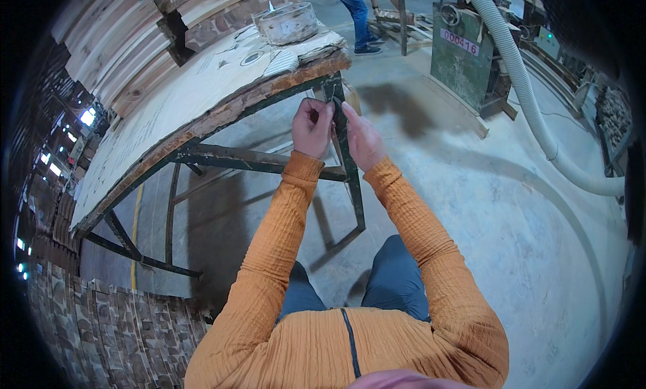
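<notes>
My left hand (312,131) is out in front of me by the near right corner of a worn table (168,110), its fingers curled and thumb against them in a pinch. Close beside it on the right, my right hand (364,141) has its fingers pressed together, pointing up toward the left fingertips. Something small and dark appears between the fingertips, but it blends into the dark metal table leg (354,187) behind, so its kind is unclear. On the tabletop just beyond the hands lie a pale striped cloth-like piece (282,63) and a round, crusted container (286,26).
Stacked boards (124,46) rise behind the table, and wood blocks (101,322) are piled at lower left. A ribbed hose (525,86) runs down beside a green machine (461,59) on the right. Another person's legs (353,12) stand at the far side.
</notes>
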Tool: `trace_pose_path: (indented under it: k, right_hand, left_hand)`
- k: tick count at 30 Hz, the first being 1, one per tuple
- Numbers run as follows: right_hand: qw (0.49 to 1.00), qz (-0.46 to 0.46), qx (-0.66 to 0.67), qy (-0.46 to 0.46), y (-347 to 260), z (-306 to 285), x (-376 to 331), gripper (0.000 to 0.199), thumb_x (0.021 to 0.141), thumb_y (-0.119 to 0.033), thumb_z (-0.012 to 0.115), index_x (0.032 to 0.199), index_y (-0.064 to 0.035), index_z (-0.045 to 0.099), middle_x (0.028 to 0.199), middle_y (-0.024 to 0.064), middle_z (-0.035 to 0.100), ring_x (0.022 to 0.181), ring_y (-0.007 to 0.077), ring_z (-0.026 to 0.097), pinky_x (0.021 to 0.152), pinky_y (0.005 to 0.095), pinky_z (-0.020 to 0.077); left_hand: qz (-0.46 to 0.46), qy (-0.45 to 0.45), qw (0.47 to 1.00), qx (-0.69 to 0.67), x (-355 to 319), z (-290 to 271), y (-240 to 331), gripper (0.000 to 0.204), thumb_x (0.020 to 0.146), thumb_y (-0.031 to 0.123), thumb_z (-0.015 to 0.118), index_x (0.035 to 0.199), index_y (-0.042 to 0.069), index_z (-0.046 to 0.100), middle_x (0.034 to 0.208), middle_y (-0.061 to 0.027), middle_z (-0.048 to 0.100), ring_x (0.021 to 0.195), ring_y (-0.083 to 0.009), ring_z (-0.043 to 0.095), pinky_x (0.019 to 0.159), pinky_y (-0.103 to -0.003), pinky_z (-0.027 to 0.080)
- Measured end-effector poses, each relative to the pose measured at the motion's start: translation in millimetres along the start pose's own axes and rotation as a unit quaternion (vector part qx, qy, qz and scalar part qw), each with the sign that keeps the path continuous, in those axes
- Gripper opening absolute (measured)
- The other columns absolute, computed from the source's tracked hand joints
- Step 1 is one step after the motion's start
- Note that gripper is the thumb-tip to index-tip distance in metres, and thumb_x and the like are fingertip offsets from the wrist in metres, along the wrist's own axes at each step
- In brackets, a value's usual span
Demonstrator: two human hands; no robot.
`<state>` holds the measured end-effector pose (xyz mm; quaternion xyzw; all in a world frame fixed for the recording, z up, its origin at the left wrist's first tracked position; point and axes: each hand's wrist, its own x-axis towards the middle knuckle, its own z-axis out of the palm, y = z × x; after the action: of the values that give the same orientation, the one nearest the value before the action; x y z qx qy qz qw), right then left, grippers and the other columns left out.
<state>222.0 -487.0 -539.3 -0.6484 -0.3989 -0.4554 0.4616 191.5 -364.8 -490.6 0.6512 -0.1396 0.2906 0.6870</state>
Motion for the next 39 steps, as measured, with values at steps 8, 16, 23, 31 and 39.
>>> trace_pose_path:
  k: [8,16,23,31,39]
  right_hand:
    - [1.000,-0.012,-0.004,0.005,2.0,2.9,-2.1,0.058,0.078,0.008,0.052,0.134,-0.0072,0.042,0.070,0.0110,0.051,0.062,0.0279,0.052,0.059,0.0388,0.0453]
    - [1.000,-0.009,0.014,0.013,0.0,3.1,-3.1,0.061,0.077,0.010,0.052,0.134,-0.0078,0.041,0.069,0.0113,0.051,0.062,0.0278,0.053,0.059,0.0378,0.0457]
    - [0.998,-0.011,-0.056,0.017,-3.9,2.3,-0.9,0.060,0.076,0.005,0.054,0.133,-0.0097,0.043,0.068,0.0079,0.051,0.059,0.0252,0.053,0.057,0.0367,0.0459]
    - [0.985,-0.015,-0.171,0.016,-4.8,4.4,-3.6,0.059,0.075,-0.001,0.056,0.131,-0.0189,0.046,0.064,0.0048,0.044,0.054,0.0228,0.050,0.050,0.0353,0.0419]
    - [0.977,0.006,-0.211,-0.005,-0.5,6.6,-2.5,0.051,0.075,-0.002,0.055,0.121,-0.0240,0.056,0.063,0.0059,0.042,0.053,0.0243,0.051,0.049,0.0367,0.0420]
  left_hand:
    - [0.026,0.009,0.999,0.033,2.2,-0.8,-7.8,0.017,0.090,0.015,0.059,0.080,0.006,0.048,0.061,0.0002,0.051,0.045,-0.0064,0.046,0.039,-0.022,0.038]
    - [0.024,0.015,0.999,0.024,1.1,-1.0,-9.8,0.018,0.089,0.016,0.059,0.079,0.007,0.047,0.061,0.0004,0.051,0.045,-0.0063,0.046,0.040,-0.021,0.038]
    - [0.000,0.017,1.000,0.019,-1.6,-1.1,-5.2,0.018,0.087,0.014,0.062,0.078,0.005,0.050,0.062,0.0024,0.050,0.052,-0.0029,0.045,0.045,-0.020,0.036]
    - [-0.008,0.010,1.000,-0.004,-1.8,3.0,-1.1,0.018,0.088,0.015,0.061,0.079,0.005,0.048,0.062,0.0021,0.050,0.050,-0.0033,0.045,0.043,-0.020,0.037]
    - [0.042,0.042,0.995,0.083,-2.0,2.2,-6.4,0.017,0.085,0.012,0.062,0.078,0.003,0.049,0.065,0.0006,0.052,0.058,-0.0057,0.046,0.052,-0.022,0.040]
